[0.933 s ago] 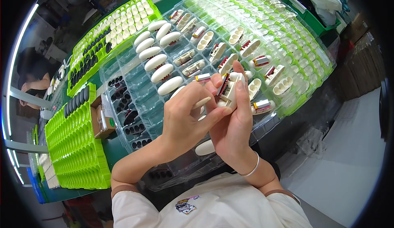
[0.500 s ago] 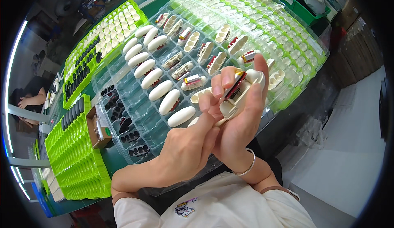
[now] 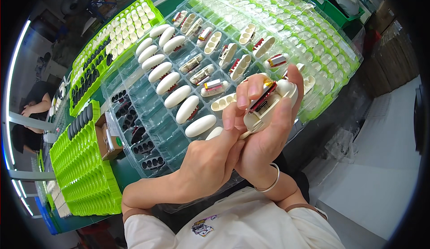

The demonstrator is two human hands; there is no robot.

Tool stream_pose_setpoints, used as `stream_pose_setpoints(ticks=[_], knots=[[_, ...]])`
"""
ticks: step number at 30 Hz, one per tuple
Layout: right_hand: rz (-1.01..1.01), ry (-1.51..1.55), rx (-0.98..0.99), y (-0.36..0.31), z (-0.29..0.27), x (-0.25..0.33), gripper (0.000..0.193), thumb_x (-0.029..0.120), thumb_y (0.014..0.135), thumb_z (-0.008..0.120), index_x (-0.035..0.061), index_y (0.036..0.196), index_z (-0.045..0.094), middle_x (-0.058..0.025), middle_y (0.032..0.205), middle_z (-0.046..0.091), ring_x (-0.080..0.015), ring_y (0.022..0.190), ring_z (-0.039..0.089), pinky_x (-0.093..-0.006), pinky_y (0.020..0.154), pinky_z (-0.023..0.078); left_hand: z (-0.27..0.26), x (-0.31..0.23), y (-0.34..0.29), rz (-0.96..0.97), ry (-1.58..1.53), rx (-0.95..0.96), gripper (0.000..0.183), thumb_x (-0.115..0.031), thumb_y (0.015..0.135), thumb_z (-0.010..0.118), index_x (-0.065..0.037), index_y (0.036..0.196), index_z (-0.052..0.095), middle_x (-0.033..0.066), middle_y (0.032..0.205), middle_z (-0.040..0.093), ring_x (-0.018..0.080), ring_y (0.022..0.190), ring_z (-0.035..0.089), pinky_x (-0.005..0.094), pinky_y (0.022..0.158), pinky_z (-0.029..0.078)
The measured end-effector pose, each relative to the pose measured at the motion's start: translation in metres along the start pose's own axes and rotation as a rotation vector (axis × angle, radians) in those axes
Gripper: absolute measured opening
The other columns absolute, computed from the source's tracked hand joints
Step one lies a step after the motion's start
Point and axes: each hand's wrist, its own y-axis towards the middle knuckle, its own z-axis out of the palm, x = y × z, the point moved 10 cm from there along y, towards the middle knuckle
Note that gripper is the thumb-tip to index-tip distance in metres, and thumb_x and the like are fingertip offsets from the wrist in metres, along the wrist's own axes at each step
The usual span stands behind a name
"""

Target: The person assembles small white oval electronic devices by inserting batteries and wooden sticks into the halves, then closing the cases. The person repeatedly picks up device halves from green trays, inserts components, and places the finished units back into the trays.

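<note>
In my right hand (image 3: 264,148), wearing a bangle, is a small white oval plastic case (image 3: 273,108) tilted upright. A dark circuit board (image 3: 262,100) with yellow and red parts shows inside its open face. My left hand (image 3: 206,164) is closed, its thumb and fingers pinching at the case's lower end; the fingertips partly overlap there, so the exact grip is hidden. Under and beyond my hands lies a clear compartment tray (image 3: 163,132) holding closed white oval cases (image 3: 177,96) and several opened ones (image 3: 215,88) with batteries and boards.
Black four-hole parts (image 3: 152,163) sit in the tray's near left. Left stand a green ribbed tray (image 3: 85,173), a small cardboard box (image 3: 107,139) and a green tray of white and black pieces (image 3: 130,29). Clear trays over green ones (image 3: 313,47) lie far right. Another person's arm (image 3: 38,108) shows left.
Both hands and the case have shifted very slightly right in the picture, and the case is turned a little. The grip looks the same.
</note>
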Motion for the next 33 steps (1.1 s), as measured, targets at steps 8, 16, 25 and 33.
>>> stream_pose_setpoints(ticks=[8,16,25,33], knots=[[-0.024,-0.048,0.036,-0.001,0.001,0.002,0.037,0.037,0.088,0.033,0.0258,0.122,0.025,-0.0065,0.08,0.039,-0.0137,0.069,0.039,-0.0235,0.048,0.04,0.001,0.0,0.0,-0.031,0.029,0.019,0.01,-0.002,0.078,0.049,0.001,0.088,0.047,0.0133,0.056,0.05,0.028,0.044,0.051,0.0342,0.04,0.039],[-0.064,-0.149,0.12,-0.008,0.004,0.0,0.029,0.031,0.087,0.035,0.0245,0.114,0.027,-0.0075,0.083,0.041,-0.0158,0.07,0.04,-0.0309,0.057,0.041,-0.002,0.001,0.0,-0.075,0.068,0.023,0.007,-0.003,0.079,0.046,0.0,0.085,0.047,0.0149,0.059,0.051,0.0314,0.045,0.051,0.0357,0.042,0.039],[-0.104,-0.207,0.166,-0.012,0.006,-0.001,0.028,0.029,0.088,0.035,0.0244,0.114,0.026,-0.007,0.083,0.04,-0.0154,0.071,0.039,-0.0312,0.06,0.04,-0.003,-0.002,0.001,0.002,0.091,0.004,0.01,-0.009,0.081,0.05,-0.001,0.083,0.045,0.0119,0.053,0.048,0.0264,0.04,0.05,0.0354,0.036,0.038],[0.02,-0.026,0.024,-0.006,-0.005,-0.015,0.03,0.03,0.088,0.036,0.0202,0.116,0.03,-0.0061,0.081,0.039,-0.0154,0.071,0.039,-0.0308,0.063,0.038,0.001,0.01,0.005,-0.16,0.023,0.105,0.012,-0.012,0.084,0.045,-0.001,0.086,0.041,0.0151,0.06,0.052,0.0317,0.047,0.051,0.0382,0.041,0.04]])
